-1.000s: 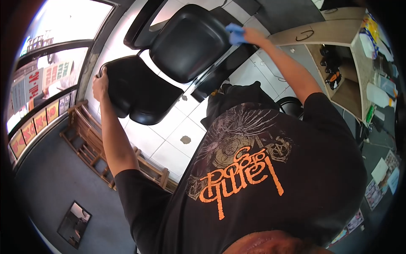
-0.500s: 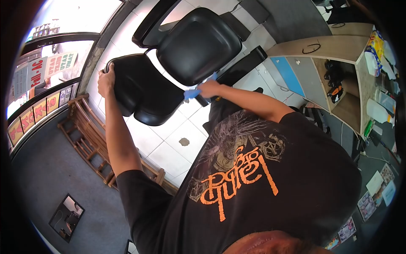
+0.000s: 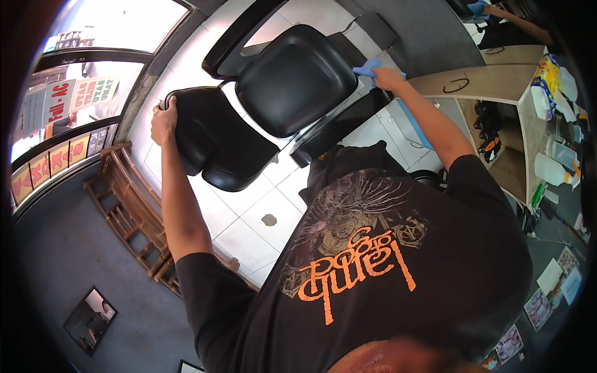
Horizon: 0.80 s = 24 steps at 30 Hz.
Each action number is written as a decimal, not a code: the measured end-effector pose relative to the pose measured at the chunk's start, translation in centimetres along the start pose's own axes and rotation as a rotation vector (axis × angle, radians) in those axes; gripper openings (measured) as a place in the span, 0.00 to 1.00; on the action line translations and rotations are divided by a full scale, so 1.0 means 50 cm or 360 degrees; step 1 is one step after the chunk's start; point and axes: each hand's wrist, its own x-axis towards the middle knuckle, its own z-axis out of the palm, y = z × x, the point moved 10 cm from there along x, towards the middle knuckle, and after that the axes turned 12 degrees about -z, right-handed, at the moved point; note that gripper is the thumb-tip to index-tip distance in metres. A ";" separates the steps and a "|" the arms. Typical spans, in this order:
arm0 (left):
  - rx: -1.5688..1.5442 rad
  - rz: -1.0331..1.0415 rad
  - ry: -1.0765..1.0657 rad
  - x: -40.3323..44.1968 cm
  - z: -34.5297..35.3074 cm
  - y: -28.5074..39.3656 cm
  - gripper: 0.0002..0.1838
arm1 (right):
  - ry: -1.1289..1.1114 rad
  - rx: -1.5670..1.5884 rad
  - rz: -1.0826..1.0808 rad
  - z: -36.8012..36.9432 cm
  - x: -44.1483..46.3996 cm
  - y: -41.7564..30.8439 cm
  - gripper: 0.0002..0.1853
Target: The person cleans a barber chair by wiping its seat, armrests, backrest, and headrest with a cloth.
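Observation:
A black padded barber chair stands before me, with its seat (image 3: 297, 81) at the top centre and its backrest (image 3: 214, 140) closer to me on the left. My left hand (image 3: 164, 122) is closed over the backrest's outer left edge. A blue cloth (image 3: 371, 67) is bunched in my right hand (image 3: 389, 79), beside the front right corner of the seat, just beyond the end of the near armrest (image 3: 342, 124). The far armrest (image 3: 239, 37) runs along the seat's other side.
A wooden cabinet (image 3: 497, 79) with an open compartment stands on the right, close to my right arm. A bamboo bench (image 3: 127, 211) lies along the left, below the glass window (image 3: 93, 81). White floor tiles (image 3: 245, 233) show a dark patch.
My right hand has carried the blue cloth from near the backrest, along the armrest side, out to the seat's front corner. My left hand stays on the backrest. The view has shifted slightly.

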 end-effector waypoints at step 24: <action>-0.0009 -0.0033 -0.0005 0.004 0.006 -0.006 0.46 | -0.0509 0.0353 -0.0252 0.036 0.001 -0.090 0.19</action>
